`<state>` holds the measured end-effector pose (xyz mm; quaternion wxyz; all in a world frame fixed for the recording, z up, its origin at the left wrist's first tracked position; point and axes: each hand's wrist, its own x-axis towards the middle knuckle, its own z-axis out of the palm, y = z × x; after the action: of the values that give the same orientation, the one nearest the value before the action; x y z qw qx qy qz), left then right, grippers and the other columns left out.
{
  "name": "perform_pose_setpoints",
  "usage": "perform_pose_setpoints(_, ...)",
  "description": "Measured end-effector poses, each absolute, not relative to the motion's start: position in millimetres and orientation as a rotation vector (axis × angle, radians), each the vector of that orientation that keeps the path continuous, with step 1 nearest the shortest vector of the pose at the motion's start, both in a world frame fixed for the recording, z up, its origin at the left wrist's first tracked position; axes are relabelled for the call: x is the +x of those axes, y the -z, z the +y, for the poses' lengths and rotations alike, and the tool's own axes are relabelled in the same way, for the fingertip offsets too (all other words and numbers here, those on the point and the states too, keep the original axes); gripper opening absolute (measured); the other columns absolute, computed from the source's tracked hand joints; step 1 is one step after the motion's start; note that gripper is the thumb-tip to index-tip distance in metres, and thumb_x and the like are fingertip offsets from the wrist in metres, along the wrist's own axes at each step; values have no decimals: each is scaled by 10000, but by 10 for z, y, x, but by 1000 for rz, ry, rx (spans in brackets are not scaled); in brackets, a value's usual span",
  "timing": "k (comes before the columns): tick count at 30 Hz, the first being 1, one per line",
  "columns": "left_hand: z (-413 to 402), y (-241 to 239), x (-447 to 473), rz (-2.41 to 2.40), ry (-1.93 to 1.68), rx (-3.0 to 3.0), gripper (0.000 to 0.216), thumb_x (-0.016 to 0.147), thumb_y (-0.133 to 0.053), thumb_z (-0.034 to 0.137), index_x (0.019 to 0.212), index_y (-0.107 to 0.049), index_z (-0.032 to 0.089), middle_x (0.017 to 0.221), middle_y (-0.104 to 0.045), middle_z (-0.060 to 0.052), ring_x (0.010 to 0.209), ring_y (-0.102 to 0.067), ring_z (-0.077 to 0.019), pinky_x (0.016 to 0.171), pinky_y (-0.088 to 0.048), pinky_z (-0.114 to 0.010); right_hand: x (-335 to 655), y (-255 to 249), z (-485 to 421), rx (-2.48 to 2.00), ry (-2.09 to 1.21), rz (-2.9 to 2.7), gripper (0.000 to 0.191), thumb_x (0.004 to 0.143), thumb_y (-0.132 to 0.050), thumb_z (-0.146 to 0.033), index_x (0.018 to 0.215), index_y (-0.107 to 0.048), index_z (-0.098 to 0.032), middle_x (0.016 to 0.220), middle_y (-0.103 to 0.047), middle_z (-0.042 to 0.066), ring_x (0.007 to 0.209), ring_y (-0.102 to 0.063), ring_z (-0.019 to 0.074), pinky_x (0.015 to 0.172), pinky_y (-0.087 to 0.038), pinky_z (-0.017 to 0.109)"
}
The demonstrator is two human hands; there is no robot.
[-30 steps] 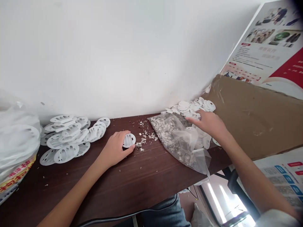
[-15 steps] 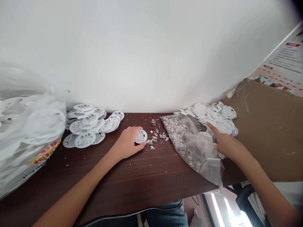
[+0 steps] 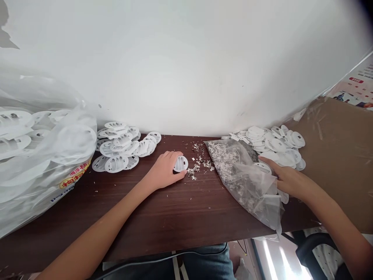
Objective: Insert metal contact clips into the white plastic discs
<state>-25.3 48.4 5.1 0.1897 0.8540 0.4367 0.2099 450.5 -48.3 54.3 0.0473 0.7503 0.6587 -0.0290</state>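
My left hand (image 3: 164,171) rests on the dark wooden table (image 3: 175,217) with its fingers curled round a white round plastic disc (image 3: 181,163). Small loose metal clips (image 3: 198,165) lie just right of that disc. My right hand (image 3: 287,179) lies on the right side of a clear plastic bag (image 3: 247,182) full of small metal clips, its fingers stretched toward a white disc (image 3: 262,167) at the edge of a heap of white discs (image 3: 274,142). The fingers look spread and hold nothing I can see.
Another heap of white slotted discs (image 3: 122,146) lies at the back left by the white wall. A large clear bag of discs (image 3: 35,155) fills the left edge. Brown cardboard (image 3: 335,155) stands at the right. A black cable (image 3: 151,260) runs along the table's front edge.
My right hand has pulled back from the far disc heap toward me, onto the bag's right side. My left hand has kept its hold on the disc. The view has swung left.
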Motion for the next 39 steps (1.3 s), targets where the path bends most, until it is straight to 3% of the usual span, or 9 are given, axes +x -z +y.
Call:
perform_pose_setpoints(3,489,-45,-250,1235,-586,2392,552,931,-643,526,1381,-574,214,1358,-664,-124,1266,-594,-362,1080,-470,-516,4517,-601,-457,2221,389,2011,764,1006,-513,-496,1715,-306,-300,762,-686,50,662,-683,278,617,-437,329)
perform_pose_setpoints(6,494,-32,-248,1237,-591,2383,565,931,-645,532,1394,-570,217,1375,-660,-124,1275,-592,-365,1085,-470,-524,4503,-668,-487,2316,392,2039,809,1018,-494,-572,1718,-268,-235,744,-667,59,651,-661,282,634,-431,356)
perform_pose_setpoints(8,497,-15,-247,1250,-597,2375,590,927,-650,537,1413,-563,213,1396,-653,-127,1295,-587,-370,1102,-464,-526,4438,-747,-502,2405,304,2049,815,1012,-492,-649,1694,-314,-240,766,-671,60,677,-663,283,647,-434,356)
perform_pose_setpoints(12,505,22,-246,1274,-601,2362,717,927,-653,568,1517,-492,193,1505,-598,-151,1377,-546,-384,1157,-430,-529,4026,-1044,-368,2471,-29,2171,752,973,-524,-740,1491,-583,-198,862,-697,107,778,-684,296,661,-439,340)
perform_pose_setpoints(18,497,8,-241,1266,-569,2380,743,944,-631,565,1554,-454,180,1551,-567,-155,1421,-518,-381,1178,-414,-521,2934,-1336,378,2258,-106,2522,435,1063,-471,-405,1263,-749,-138,1182,-766,158,1030,-696,297,872,-510,383)
perform_pose_setpoints(23,480,-8,-234,1257,-582,2408,711,943,-635,531,1523,-479,151,1527,-586,-160,1382,-537,-378,1163,-423,-522,2371,-1022,948,2051,204,2398,359,993,-489,-164,1189,-790,-144,1198,-788,128,987,-711,245,819,-524,329)
perform_pose_setpoints(31,475,55,-225,1273,-693,2365,697,867,-734,546,1434,-524,200,1402,-652,-145,1282,-609,-377,1076,-485,-507,2213,-514,1090,1989,81,2345,302,1006,-519,-143,1115,-798,-184,1186,-776,153,1047,-704,279,834,-515,326)
perform_pose_setpoints(35,473,44,-227,1275,-739,2356,644,820,-793,584,1311,-583,224,1251,-704,-106,1163,-659,-355,988,-531,-493,2208,-549,1070,2010,9,2366,288,1025,-479,-145,1078,-763,-157,1124,-759,187,982,-707,294,794,-495,337)
perform_pose_setpoints(39,452,15,-232,1244,-836,2389,607,825,-812,570,1283,-624,220,1284,-687,-99,1145,-685,-328,1009,-546,-480,2187,-747,824,2185,28,2557,245,1033,-497,-188,1144,-714,-165,1098,-772,146,948,-699,268,754,-477,329)
